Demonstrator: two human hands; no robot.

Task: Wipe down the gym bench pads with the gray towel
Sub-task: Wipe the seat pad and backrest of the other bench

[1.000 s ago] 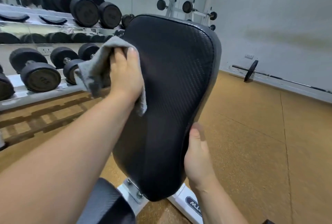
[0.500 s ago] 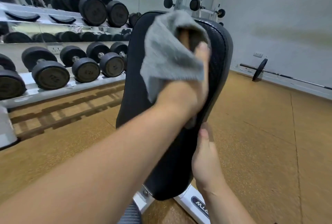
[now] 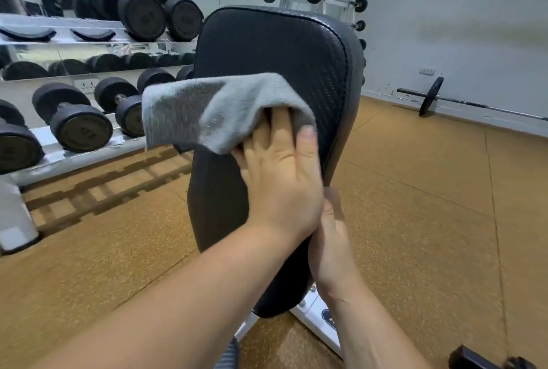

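Two hands point(image 3: 284, 188), one towel point(image 3: 207, 111), one pad point(image 3: 278, 48).

The floor point(image 3: 415, 220) under me is speckled tan rubber matting with thin seams running across it. The bench's white frame point(image 3: 318, 316) sits on it just below my wrists, and the black pad point(image 3: 275, 42) stands up from that frame. To my left a rack point(image 3: 74, 155) stands on the floor, its shelves loaded with black dumbbells point(image 3: 80, 128) lying side by side. Far right, by the wall, a barbell point(image 3: 430, 97) with one plate rests on the floor. A dark object point(image 3: 474, 359) lies at the bottom right edge; I can't tell what it is.
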